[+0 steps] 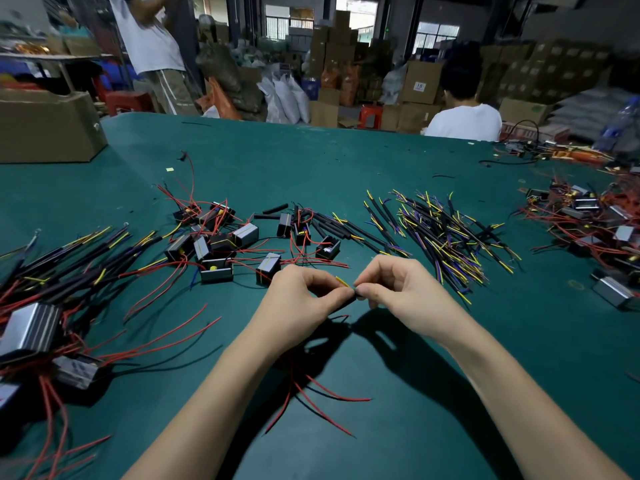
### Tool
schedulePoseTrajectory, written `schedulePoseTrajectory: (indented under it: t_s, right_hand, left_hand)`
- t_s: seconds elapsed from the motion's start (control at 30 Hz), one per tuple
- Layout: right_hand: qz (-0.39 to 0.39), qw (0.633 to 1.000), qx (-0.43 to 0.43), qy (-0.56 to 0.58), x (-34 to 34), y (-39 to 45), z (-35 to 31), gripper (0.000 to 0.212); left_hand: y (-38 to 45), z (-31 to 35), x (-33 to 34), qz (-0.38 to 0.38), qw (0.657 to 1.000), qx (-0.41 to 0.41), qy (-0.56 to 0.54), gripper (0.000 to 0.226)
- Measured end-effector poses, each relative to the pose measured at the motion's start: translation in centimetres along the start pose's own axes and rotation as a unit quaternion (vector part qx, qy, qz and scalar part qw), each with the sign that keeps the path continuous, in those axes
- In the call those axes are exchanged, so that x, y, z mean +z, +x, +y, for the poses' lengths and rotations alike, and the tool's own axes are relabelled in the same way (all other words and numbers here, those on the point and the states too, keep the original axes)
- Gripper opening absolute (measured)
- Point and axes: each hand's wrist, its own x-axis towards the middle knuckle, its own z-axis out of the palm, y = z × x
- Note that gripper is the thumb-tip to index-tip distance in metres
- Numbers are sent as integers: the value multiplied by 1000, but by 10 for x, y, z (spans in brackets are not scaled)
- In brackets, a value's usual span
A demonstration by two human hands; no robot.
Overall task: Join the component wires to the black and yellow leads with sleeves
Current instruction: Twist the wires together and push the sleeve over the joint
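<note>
Both hands meet just above the worktop (346, 150): the left hand (304, 303) pinches a short black sleeve (348, 301) with a yellow lead (343, 281) poking up from it, and the right hand (398, 289) pinches the sleeve's other end, fingers curled. This looks like the joining step, with red component wires (318, 393) trailing below the left wrist (the component itself is hidden). Next, I judge, the joint must be fed inside the sleeve, a fine, steady push.

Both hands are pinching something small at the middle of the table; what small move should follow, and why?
Probably slide the black sleeve along over the joint: the left hand grips it, the right hand pinches its end, and a yellow lead sticks out bare.
</note>
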Motion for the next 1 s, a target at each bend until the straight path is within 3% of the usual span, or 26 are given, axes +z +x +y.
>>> schedulePoseTrajectory:
  t_s: [0.17,0.33,0.8,1.0]
  right_hand:
    - [1,999,-13,-36,1,-1,-3,17]
    - [30,976,-37,-211,-6,-1,0,7]
    - [42,941,-182,-281,0,-2,2,8]
    - [66,919,-156,-355,11,-2,11,5]
  left_hand:
    - [2,-2,-2,43,999,-18,-3,16]
    - [0,-1,-5,17,1000,-5,12,15]
    - [6,-9,-17,-28,994,-82,-63,26]
    - [5,-11,-5,8,998,-52,27,25]
